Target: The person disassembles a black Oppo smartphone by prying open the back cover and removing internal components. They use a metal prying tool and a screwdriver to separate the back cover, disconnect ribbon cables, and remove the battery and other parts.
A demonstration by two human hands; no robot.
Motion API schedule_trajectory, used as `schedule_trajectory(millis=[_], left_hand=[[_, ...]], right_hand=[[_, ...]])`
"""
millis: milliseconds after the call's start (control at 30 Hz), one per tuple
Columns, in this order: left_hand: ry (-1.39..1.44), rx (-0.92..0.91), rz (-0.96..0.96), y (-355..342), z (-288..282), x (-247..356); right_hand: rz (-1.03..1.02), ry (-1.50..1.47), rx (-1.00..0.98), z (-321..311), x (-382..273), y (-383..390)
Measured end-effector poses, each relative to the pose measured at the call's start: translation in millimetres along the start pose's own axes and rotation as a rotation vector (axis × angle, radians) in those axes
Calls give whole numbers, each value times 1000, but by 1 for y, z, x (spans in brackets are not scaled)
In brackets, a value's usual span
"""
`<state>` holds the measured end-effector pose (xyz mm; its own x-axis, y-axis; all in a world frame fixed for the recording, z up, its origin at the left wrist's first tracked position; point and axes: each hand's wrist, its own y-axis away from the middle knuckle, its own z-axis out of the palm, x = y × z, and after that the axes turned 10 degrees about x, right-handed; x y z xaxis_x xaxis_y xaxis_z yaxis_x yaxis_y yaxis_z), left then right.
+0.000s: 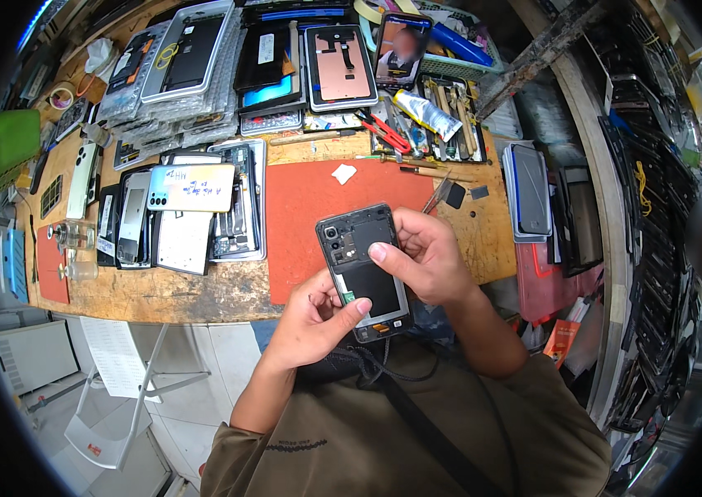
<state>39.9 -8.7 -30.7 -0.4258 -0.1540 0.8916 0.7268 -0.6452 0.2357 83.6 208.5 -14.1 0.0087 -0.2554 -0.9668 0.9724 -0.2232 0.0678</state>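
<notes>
Pretty crammed workshop here: a worn wooden bench (177,291) curves across the middle of the frame, with pale tiles (218,377) under it at lower left. Closest up is a phone (370,286) with its back off, just right of center, held up and leaning a bit, overlapping the bench's near edge. Black battery and camera cluster both showing. The left hand (314,323) pinches its lower left side, thumb on top, fingers mostly hidden behind. The right hand (430,257) pinches the upper right side, thumb pressed flat on the innards, other fingers curled at the edge.

Next out there's a red mat (305,195) with a white scrap (344,173) on it, and tweezers (435,195) near its right side beside a small black square (454,195). Left of the mat sits a pile of phone parts, with a pale phone back (194,187) on top that's got handwriting on it, and glass jars (79,235) farther left.

Farther back: red pliers (391,135) and a tube (427,114) at upper center, bubble-wrapped stacks (173,120) at upper left, and a lit phone (402,51) propped by a green basket (483,71).
</notes>
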Motion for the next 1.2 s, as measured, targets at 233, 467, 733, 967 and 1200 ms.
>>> schedule_trajectory(millis=[233, 467, 733, 967, 1200], left_hand=[[177, 236, 59, -14, -11, 24], [-22, 311, 218, -27, -22, 17], [119, 619, 160, -43, -37, 8], [67, 639, 115, -50, -43, 9], [-31, 470, 175, -58, -52, 11]], right_hand=[[67, 57, -39, -2, -7, 11], [-38, 253, -68, 5, -1, 3], [-78, 373, 17, 8, 28, -15], [115, 203, -74, 6, 37, -6], [-37, 403, -119, 1, 32, -4]])
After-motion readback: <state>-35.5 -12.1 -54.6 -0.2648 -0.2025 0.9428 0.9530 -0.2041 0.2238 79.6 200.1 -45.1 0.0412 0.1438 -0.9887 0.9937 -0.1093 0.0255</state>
